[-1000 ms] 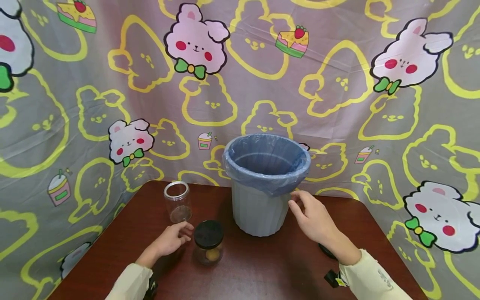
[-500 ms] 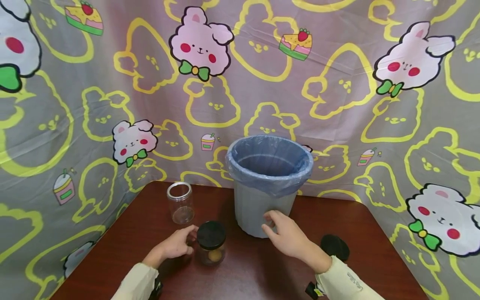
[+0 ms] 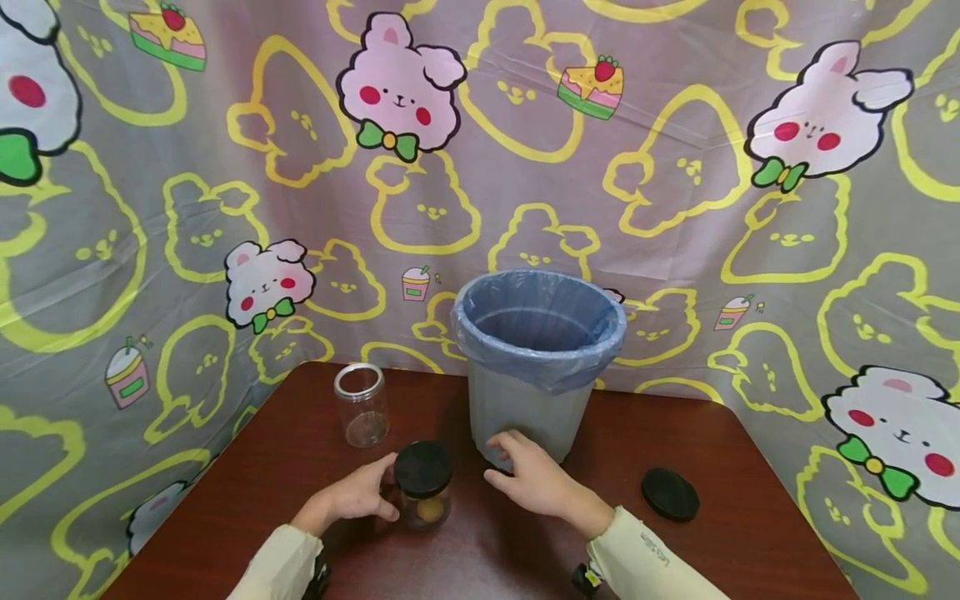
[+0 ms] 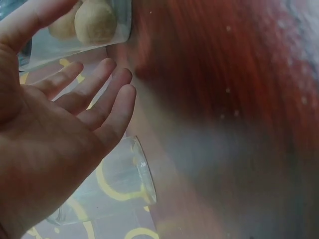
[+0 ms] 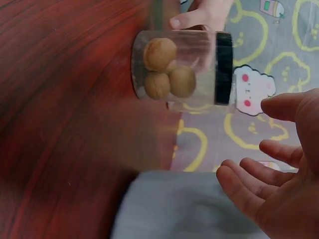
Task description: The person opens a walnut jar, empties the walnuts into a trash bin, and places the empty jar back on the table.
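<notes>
A clear jar (image 3: pixel 424 507) with a black lid (image 3: pixel 423 468) stands upright near the front of the table. Several round tan balls, perhaps walnuts (image 5: pixel 160 54), lie at its bottom in the right wrist view. My left hand (image 3: pixel 354 494) is at the jar's left side, thumb and fingers spread around it; in the left wrist view the fingers (image 4: pixel 94 94) are extended, and contact cannot be made out. My right hand (image 3: pixel 542 477) hovers to the right of the jar, in front of the bin, with fingers loosely bent and nothing in them.
An uncovered clear jar (image 3: pixel 363 407) stands behind my left hand. A grey bin (image 3: pixel 517 408) with a blue liner (image 3: pixel 538 367) stands at the back middle. Another black lid (image 3: pixel 670 494) lies flat at the right. A patterned curtain (image 3: pixel 525 183) surrounds the brown table (image 3: pixel 630 550).
My right hand has moved from the bin's right side leftward and down toward the lidded jar, uncovering the loose lid. My left hand has shifted slightly closer around the jar.
</notes>
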`<state>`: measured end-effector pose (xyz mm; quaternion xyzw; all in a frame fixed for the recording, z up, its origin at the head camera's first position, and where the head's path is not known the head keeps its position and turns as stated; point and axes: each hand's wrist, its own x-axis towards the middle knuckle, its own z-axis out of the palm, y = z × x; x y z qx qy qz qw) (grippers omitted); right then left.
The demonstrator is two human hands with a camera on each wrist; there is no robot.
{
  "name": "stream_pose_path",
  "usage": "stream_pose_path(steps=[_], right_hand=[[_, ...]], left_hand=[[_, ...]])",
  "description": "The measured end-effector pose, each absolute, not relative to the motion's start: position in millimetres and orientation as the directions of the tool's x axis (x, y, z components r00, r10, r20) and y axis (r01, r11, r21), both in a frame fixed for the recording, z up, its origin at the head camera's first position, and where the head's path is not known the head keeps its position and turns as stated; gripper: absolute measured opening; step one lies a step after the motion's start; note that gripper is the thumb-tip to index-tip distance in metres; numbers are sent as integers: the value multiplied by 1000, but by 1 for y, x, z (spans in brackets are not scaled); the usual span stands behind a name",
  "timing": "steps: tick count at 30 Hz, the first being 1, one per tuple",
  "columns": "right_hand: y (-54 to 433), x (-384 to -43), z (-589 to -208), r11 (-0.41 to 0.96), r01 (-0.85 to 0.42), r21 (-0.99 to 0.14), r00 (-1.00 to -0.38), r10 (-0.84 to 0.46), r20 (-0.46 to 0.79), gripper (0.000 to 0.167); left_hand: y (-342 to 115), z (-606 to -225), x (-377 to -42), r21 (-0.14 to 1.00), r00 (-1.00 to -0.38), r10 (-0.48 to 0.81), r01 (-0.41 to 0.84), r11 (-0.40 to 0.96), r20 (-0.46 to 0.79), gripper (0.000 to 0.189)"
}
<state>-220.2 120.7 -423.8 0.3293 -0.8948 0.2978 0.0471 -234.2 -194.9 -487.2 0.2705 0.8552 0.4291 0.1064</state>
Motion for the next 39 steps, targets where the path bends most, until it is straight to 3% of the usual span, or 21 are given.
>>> stream_pose_path(steps=[11,18,26,32,39], right_hand=[[94,-232,-444,535,-625,-568,-752,-607,256,39],[80,-235,-454,473,-627,-619,-736,-621,270,40],[73,-238,-464,414,-626,-661,-725,-621,297,47],[70,-237,-467,352,-631,-692,-694,-654,300,43],[68,-236,-469,357,-617,-701,-705,-646,292,40]], left_hand=[[-192,-485,-236,822,-829,557,352,446,53,78],[-190,-489,-241,866,-736,664,411,286,130,87],[-187,-496,-248,870,-680,704,456,189,204,95],[-185,-500,-247,869,-705,688,438,232,172,98],[-182,-500,-240,839,-746,649,441,318,147,99]])
